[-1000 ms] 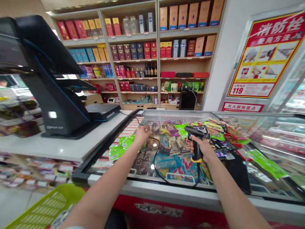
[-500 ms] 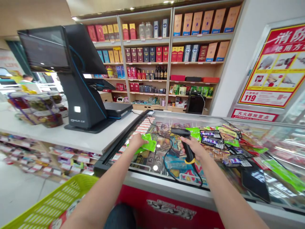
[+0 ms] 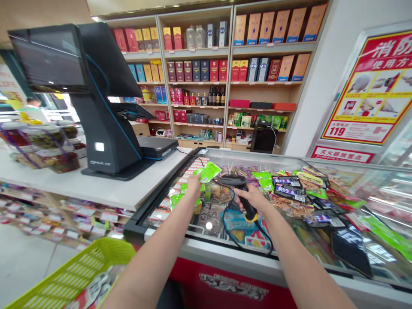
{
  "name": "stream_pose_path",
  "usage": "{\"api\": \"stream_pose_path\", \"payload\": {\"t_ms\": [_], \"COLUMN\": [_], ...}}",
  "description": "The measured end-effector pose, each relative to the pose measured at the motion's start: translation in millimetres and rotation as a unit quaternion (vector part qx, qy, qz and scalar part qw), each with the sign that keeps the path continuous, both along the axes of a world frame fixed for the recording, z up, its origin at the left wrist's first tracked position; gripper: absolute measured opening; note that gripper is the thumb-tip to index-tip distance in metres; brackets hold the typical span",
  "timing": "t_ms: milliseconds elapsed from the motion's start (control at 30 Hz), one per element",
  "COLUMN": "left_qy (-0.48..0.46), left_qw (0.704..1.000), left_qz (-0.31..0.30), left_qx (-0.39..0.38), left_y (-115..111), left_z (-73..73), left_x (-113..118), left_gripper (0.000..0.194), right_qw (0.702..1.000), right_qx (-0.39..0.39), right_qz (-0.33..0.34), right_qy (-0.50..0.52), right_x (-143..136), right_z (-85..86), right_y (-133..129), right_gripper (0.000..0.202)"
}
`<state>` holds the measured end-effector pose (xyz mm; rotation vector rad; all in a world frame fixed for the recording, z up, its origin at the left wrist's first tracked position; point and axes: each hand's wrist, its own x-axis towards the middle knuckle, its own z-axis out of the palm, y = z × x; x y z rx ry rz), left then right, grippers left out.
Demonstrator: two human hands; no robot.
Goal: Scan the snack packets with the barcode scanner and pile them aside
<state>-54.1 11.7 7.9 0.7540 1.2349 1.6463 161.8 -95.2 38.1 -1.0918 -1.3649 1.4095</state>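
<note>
My left hand (image 3: 194,185) holds a bright green snack packet (image 3: 207,171) raised above the glass lid of a chest freezer (image 3: 225,253). My right hand (image 3: 254,199) grips a black handheld barcode scanner (image 3: 237,185) with a yellow band, its head turned left toward the packet. The scanner's black cable (image 3: 247,246) loops over the glass toward the front edge. More green packets (image 3: 180,198) lie on the glass under my left hand, and several dark and green snack packets (image 3: 291,189) are spread to the right.
A black point-of-sale terminal (image 3: 96,103) stands on the white counter (image 3: 96,189) at left, with jars (image 3: 48,148) beside it. A lime-green shopping basket (image 3: 71,274) is at the lower left. Shelves of boxed goods (image 3: 209,68) fill the back wall. A red fire-hydrant poster (image 3: 370,86) hangs at right.
My left hand picked a green packet off the glass and lifted it up toward the scanner. My right hand swung the scanner left and tilted its head to the packet.
</note>
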Motion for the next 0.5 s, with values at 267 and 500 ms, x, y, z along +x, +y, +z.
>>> {"api": "stream_pose_path", "payload": {"t_ms": [267,500], "left_qy": [0.010,0.042], "left_qw": [0.993,0.993], "left_qz": [-0.004,-0.011], "left_qx": [0.117,0.113], "left_y": [6,5], "left_z": [-27.3,-28.1], "left_x": [29,28], "left_gripper": [0.007,0.007], "right_qw": [0.999,0.999], "right_qx": [0.007,0.006], "right_qz": [0.020,0.030], "right_qy": [-0.029,-0.044], "right_x": [2,-1], "right_z": [-7.8,-4.8], "right_y": [-3,-2], "right_gripper": [0.039,0.037]}}
